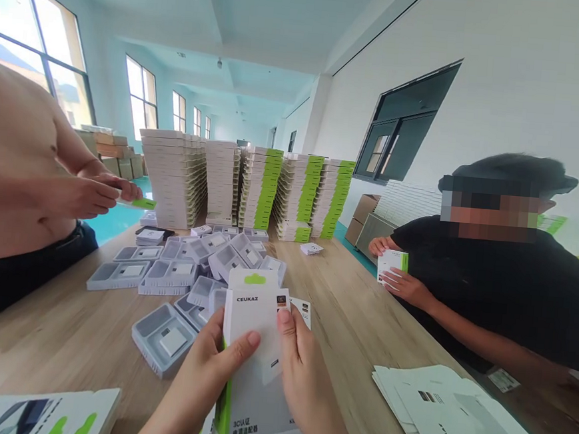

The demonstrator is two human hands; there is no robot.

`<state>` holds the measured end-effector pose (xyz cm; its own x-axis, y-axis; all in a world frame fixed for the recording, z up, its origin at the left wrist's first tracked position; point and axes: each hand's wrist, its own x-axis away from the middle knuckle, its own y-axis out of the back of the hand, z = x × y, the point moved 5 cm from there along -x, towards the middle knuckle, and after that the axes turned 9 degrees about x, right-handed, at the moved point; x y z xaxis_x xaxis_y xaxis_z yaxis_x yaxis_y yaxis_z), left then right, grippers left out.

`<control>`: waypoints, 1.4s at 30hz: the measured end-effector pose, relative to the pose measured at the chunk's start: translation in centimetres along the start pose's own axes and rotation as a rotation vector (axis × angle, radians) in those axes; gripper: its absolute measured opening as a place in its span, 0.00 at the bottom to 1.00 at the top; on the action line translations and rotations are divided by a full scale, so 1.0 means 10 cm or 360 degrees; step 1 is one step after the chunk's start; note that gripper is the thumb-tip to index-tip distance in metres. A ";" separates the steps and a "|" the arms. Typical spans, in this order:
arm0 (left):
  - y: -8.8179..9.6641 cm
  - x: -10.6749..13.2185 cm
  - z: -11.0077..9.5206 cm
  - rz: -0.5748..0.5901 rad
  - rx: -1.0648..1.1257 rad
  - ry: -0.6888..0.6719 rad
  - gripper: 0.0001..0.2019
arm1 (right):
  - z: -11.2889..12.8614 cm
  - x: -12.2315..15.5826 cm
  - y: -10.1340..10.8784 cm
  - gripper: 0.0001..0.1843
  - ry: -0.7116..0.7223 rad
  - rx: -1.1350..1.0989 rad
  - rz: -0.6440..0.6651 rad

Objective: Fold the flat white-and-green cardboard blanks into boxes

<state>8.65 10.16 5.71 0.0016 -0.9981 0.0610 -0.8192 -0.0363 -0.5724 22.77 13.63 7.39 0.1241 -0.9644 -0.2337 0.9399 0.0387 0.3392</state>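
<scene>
A white and green "CEUKAZ" packaging box (256,388) with a hang-hole tab at its top is upright in front of me. My left hand (205,364) grips its left side, thumb lying across the front face. Around the right edge is my right hand (305,365), with its thumb near the small printed label. Another white printed piece (303,308) shows partly behind the box by my right fingers. Just beyond my left hand lies a light grey plastic tray (146,353) with a white square piece in it.
More plastic trays (164,277) are heaped mid-table. Tall stacks of boxes (259,188) stand behind them. Flat cartons (449,410) lie at right, others (88,408) at front left. A person at left holds a green-and-white piece (144,203); a person at right holds a small box (391,262).
</scene>
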 end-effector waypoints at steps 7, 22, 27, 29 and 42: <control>0.03 -0.02 -0.02 -0.0010 -0.0055 -0.0182 0.26 | 0.08 0.07 0.02 0.29 0.0054 0.0043 0.0011; 0.00 -0.02 0.11 -0.0071 -0.0239 -0.0559 0.30 | 0.06 0.08 0.40 0.24 -0.0228 -0.0049 0.0479; 0.03 -0.01 0.09 -0.0115 -0.0249 -0.0571 0.25 | 0.02 0.04 0.37 0.23 -0.0202 -0.0215 0.0559; 0.04 -0.01 0.10 -0.0095 -0.0261 -0.0544 0.24 | 0.01 0.04 0.37 0.24 -0.0211 -0.0235 0.0593; -0.09 0.04 0.03 0.0001 -0.0072 -0.0622 0.39 | 0.03 0.07 0.40 0.28 -0.0131 -0.0278 0.0602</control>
<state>9.55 9.75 5.95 0.2121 -0.9420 -0.2601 -0.8436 -0.0421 -0.5353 26.47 13.07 8.88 0.4513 -0.8912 -0.0468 0.8738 0.4306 0.2258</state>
